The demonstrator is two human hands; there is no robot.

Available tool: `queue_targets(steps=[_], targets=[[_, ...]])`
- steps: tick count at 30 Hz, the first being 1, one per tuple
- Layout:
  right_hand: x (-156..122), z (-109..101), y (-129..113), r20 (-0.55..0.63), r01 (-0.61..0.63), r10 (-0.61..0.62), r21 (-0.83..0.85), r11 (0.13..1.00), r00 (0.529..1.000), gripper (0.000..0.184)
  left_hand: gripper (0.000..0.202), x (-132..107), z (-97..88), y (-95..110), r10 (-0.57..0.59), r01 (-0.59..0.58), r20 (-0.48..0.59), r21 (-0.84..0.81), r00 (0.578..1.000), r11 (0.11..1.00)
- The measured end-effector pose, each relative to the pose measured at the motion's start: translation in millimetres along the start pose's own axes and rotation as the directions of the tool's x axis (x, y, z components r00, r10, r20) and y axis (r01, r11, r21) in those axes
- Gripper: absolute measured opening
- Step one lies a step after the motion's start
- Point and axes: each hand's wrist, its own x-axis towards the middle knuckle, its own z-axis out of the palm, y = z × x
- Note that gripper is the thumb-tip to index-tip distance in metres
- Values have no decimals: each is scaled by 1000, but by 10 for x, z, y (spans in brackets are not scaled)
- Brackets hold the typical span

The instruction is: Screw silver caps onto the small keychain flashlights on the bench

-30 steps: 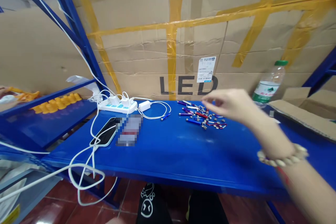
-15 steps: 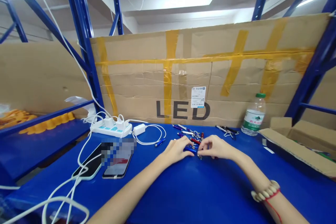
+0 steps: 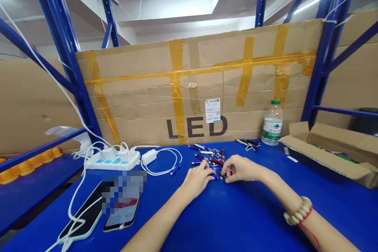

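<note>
Between the thumb and fingers of my left hand [image 3: 196, 181] is a small blue pen-like metal tube [image 3: 214, 175], mostly covered by the fingers. Just right of it, my right hand [image 3: 241, 168] is closed in a pinch at a small shiny metal end, too small and covered to name. The fingertips of both hands are close together over the blue table. Right behind them lies a loose pile of slim pen-like tubes [image 3: 204, 152] in blue, purple, silver and red, some with metal clasps. A red tube [image 3: 217, 161] lies close to my left fingers.
A blue tube [image 3: 176, 169] lies apart beside a white cable. At left are a power strip [image 3: 118, 161] and two phones, one a black-screened phone [image 3: 88, 208]. Black and silver tubes [image 3: 248, 144], a water bottle [image 3: 272, 124] and an open cardboard box [image 3: 327, 157] stand right.
The view has turned to the right, so the surroundings appear farther left. Both hands stay close together at the pile; my left hand still has the blue tube, less of which shows now.
</note>
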Motion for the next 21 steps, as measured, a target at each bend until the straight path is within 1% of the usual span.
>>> queue_targets(steps=[3, 6, 10, 15, 18, 21], targets=[[18, 22, 21, -8, -3, 2, -17, 1000, 1000, 20, 20, -4, 7, 5, -13, 13, -3, 12, 1000, 1000], [25, 41, 10, -39, 9, -11, -39, 999, 999, 17, 18, -3, 19, 6, -54, 55, -37, 9, 998, 998], [28, 79, -61, -90, 92, -98, -71, 993, 991, 13, 13, -12, 33, 12, -103, 99, -92, -51, 990, 994], [50, 180, -102, -135, 182, -190, -67, 981, 973, 14, 13, -37, 25, 43, -124, 104, -161, -128, 979, 986], [52, 191, -87, -161, 180, -191, -83, 980, 968, 13, 14, -38, 14, 68, -135, 119, -216, -83, 967, 989], [42, 138, -41, -212, 137, -155, -98, 986, 965, 15, 16, -28, 16, 84, -201, 189, -291, -70, 935, 979]])
